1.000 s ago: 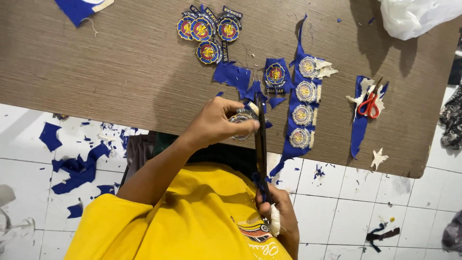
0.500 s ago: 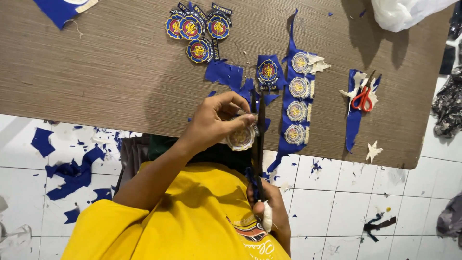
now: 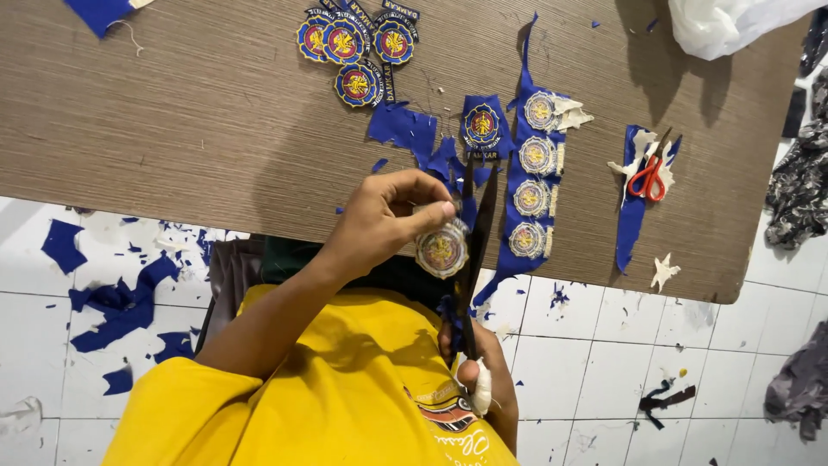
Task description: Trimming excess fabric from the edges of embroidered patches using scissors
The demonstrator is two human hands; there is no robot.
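Left hand: the left hand [image 3: 384, 220] pinches a round embroidered patch [image 3: 442, 249] between thumb and fingers, just off the near edge of the table.
Right hand: the right hand [image 3: 483, 380], with a white wrap on one finger, is closed around the handles of dark scissors [image 3: 473, 233].
Scissors: the blades point up and stand slightly parted right beside the patch; whether they bite its blue edge is hard to tell at this angle.
Strip: a blue fabric strip [image 3: 533, 173] carrying four round patches lies on the wooden table [image 3: 172, 121], just right of the blades.
Cut pile: finished round patches [image 3: 355, 47] sit stacked near the far edge.
Spare tool: small red-handled scissors [image 3: 649, 177] rest on a blue scrap further right.
Floor: blue offcuts [image 3: 121, 298] litter the white tiles.
Clothing: a yellow shirt [image 3: 345, 388] fills the foreground.
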